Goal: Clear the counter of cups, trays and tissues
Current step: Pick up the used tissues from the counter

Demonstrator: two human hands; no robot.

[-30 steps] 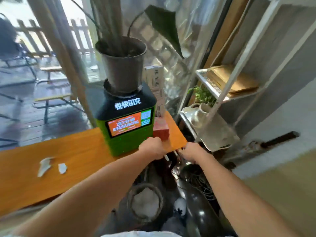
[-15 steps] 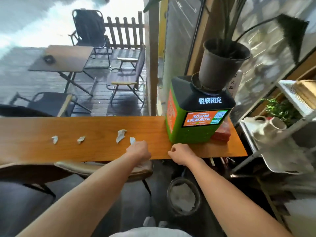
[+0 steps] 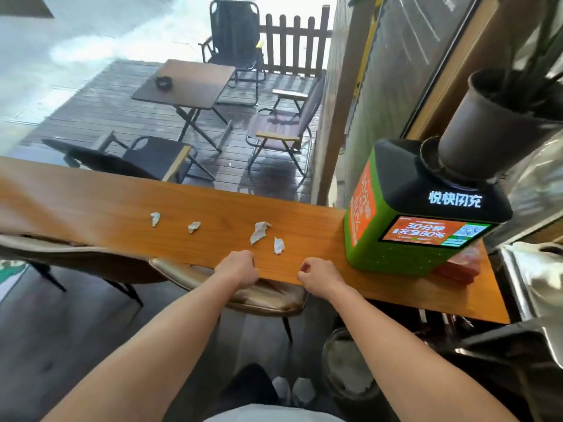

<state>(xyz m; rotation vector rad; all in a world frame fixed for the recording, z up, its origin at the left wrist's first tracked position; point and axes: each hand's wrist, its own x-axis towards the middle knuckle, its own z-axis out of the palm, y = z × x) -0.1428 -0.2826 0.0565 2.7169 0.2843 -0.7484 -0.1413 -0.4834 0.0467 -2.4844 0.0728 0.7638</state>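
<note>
**Head view: curled hands at counter edge, tissue scraps beyond**

Cut off at right: plant pot on green charging box; bin under counter dim. Both forearms stretched forward. Left hand fisted on near edge of counter; contents impossible to tell. Right hand loosely curled, apparently empty. Four tissue scraps just beyond left hand, trailing left.

Bright daylight floods in from outside at 11 o'clock, washing the upper left corner out to white. The desk is evenly lit with a mild sheen. A dark chair shadow lies on the deck. Wide-angle bending curves the edges, and the plant pot at 2 o'clock looks soft and smeared.
</note>
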